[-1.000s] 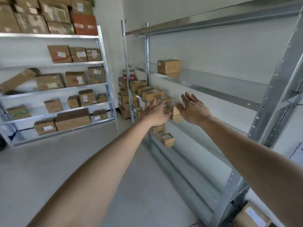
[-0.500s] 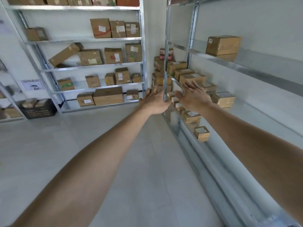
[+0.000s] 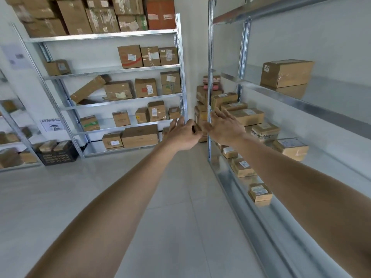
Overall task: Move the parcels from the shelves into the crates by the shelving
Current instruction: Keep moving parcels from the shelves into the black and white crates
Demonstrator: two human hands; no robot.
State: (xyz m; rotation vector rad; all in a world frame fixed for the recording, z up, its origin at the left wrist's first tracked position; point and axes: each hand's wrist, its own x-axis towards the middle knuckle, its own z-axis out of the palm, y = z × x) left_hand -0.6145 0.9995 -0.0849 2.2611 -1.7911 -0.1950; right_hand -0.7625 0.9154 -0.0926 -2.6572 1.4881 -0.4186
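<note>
Crate (image 3: 58, 155): black plastic, lattice walls, on the floor well left of both hands and below their level; brown parcels lie inside.

Notice (image 3: 51, 125): white printed sheet on the wall above the crate.

Back rack (image 3: 112, 35): galvanised steel, perforated uprights, thin flat shelves, beyond and left of the left hand. Parcels (image 3: 118, 91) stand on every tier: matte brown cardboard, taped, white labels, mostly rectangular. One long carton leans tilted against its neighbour. Red box (image 3: 160, 15) sits on the top tier at its right end, high above the hands.

Left hand (image 3: 183, 135): arm stretched forward, back of the hand to the camera, fingers straight and slightly spread. It holds nothing and touches nothing.

Stack (image 3: 201, 97): cartons piled in the corner just beyond the gap between the hands, a pink item near the top.

Post (image 3: 209, 77): upright steel front leg of the side rack; the right hand overlaps it in view, and whether they touch cannot be told.

Right hand (image 3: 223, 127): just beside the left, apart from it, fingers extended and fanned, empty.

Side rack (image 3: 301, 105): shiny reflective steel shelves right of the right hand. Large box (image 3: 286, 73) stands alone above hand level. Labelled cartons (image 3: 246, 115) sit just beyond the fingers. Small parcels (image 3: 260, 192), squat and square, lie on the shelf under the right forearm.
</note>
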